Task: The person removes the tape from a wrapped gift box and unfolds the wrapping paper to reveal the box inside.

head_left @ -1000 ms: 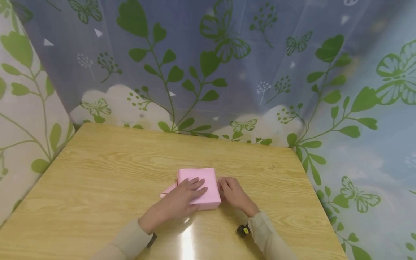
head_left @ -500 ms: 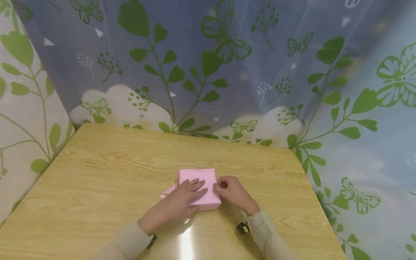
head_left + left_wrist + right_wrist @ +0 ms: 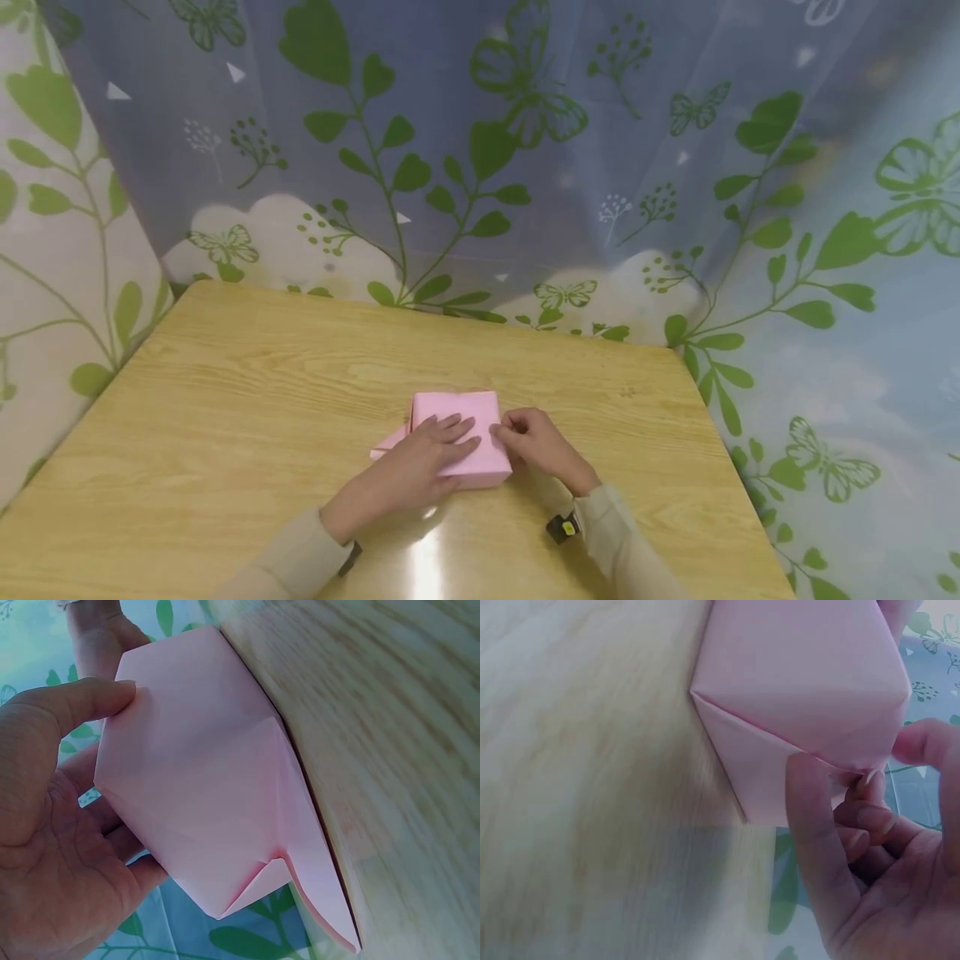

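Note:
A box-shaped parcel in pink paper (image 3: pixel 480 454) rests on the wooden table. My left hand (image 3: pixel 408 467) lies across its top with fingers spread. In the left wrist view, the left thumb (image 3: pixel 112 696) presses its near side. A loose paper flap (image 3: pixel 319 877) sticks out along the table at the parcel's left end. My right hand (image 3: pixel 543 442) is at the right end, its fingertips at the top edge and the folded end. Up close in the right wrist view, curled fingers (image 3: pixel 870 817) hold the tip of the triangular end flap (image 3: pixel 754 765); part of it is hidden behind them.
The light wood table (image 3: pixel 262 367) extends round the parcel on all sides. A curtain with leaf and butterfly prints (image 3: pixel 450 208) hangs behind and at both sides. A small black device (image 3: pixel 561 528) is worn at the right wrist, by the sleeve.
My right hand's fingertips have come up from beside the parcel's right end to its top right edge. The left hand stays on top, and the parcel has barely moved.

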### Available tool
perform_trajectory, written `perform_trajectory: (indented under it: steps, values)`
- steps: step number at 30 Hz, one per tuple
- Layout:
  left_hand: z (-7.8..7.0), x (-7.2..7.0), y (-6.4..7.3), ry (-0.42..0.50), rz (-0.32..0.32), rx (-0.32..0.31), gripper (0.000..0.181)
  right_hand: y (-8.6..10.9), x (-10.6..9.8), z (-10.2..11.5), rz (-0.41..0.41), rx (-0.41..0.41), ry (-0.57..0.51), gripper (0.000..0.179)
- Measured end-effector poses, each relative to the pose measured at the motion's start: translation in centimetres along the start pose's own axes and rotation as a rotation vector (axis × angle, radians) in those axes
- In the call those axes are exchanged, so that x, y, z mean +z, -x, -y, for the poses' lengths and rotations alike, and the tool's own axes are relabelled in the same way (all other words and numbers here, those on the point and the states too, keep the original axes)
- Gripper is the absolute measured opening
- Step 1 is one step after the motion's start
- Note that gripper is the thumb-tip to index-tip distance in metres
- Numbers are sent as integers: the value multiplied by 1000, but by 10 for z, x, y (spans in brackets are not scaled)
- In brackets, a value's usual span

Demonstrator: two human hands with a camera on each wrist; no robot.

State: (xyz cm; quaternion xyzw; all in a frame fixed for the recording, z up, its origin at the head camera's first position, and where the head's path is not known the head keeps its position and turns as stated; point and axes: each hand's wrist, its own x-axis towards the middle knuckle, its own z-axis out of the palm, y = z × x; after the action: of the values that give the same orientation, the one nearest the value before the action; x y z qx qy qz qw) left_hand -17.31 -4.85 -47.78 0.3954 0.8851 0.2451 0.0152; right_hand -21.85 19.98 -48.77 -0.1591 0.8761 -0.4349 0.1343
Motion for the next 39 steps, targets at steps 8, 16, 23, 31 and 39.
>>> perform_trajectory:
  steps: [8,16,23,31,39]
  values:
    - [0,0,0,-18,13,-3,56,-4,-2,-6,14,-28,-19,31]
    - [0,1,0,-9,18,-7,56,-3,-2,-5,19,-21,-34,29]
    - [-2,-1,-1,-12,16,-10,55,-4,-2,-5,4,-28,-29,26]
    - [0,0,-1,-16,17,-9,55,-2,0,-5,-16,-16,-20,21]
    - [1,1,-1,-10,9,-5,55,-1,1,-9,-87,-64,-7,34]
